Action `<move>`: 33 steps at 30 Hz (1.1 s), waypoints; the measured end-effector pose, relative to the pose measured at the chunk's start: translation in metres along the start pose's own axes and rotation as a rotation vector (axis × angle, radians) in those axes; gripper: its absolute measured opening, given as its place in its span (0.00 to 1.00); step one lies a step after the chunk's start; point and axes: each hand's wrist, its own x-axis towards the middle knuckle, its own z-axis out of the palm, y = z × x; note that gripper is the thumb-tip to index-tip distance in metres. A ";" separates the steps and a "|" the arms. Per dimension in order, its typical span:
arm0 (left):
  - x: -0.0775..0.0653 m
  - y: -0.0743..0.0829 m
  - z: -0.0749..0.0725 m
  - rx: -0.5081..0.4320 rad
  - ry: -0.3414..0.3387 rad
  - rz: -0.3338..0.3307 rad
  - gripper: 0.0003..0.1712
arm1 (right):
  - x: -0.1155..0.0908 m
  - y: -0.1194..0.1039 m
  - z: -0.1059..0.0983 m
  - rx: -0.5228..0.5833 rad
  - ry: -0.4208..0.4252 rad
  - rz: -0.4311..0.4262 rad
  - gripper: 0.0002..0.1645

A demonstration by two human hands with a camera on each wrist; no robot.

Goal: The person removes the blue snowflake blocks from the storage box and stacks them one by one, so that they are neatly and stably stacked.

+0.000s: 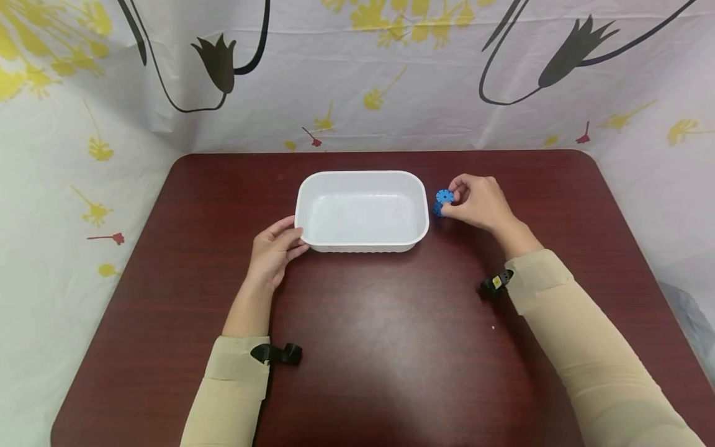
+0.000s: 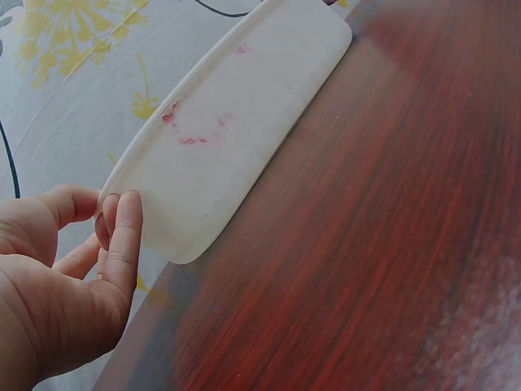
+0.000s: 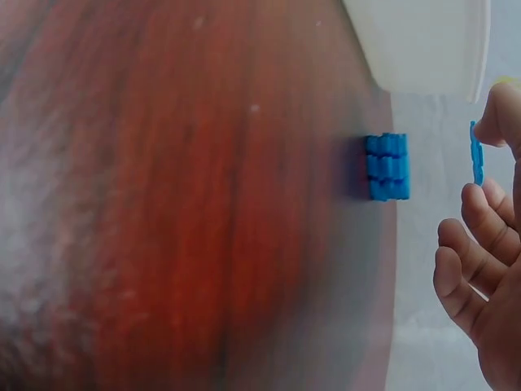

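A white plastic tray [image 1: 363, 248] with rounded corners stands upright on the table. My left hand [image 1: 270, 256] holds its near left corner, thumb on the rim and fingers beneath it. In the left wrist view, red smudges mark the tray's outer wall [image 2: 224, 122]. Just right of the tray, my right hand [image 1: 481, 202] pinches a flat blue notched disc [image 1: 444, 196] between thumb and index finger. The right wrist view shows this disc [image 3: 477, 155] edge-on, above and apart from a short stack of blue notched discs [image 3: 387, 167]. The stack rests on the table beside the tray.
The dark red-brown table [image 1: 368, 335] has rounded corners. Behind it hangs a white patterned cloth [image 1: 368, 124], which also runs along both sides. Each sleeve carries a black strap device, on the left cuff [image 1: 237, 360] and on the right cuff [image 1: 539, 279].
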 end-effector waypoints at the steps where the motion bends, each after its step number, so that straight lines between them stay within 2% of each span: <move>1: 0.000 0.000 0.000 0.001 0.001 0.000 0.25 | 0.000 0.001 0.001 -0.006 -0.004 0.003 0.20; 33: 0.000 0.000 0.001 -0.002 0.005 -0.001 0.24 | 0.001 0.019 0.013 -0.060 -0.086 0.027 0.19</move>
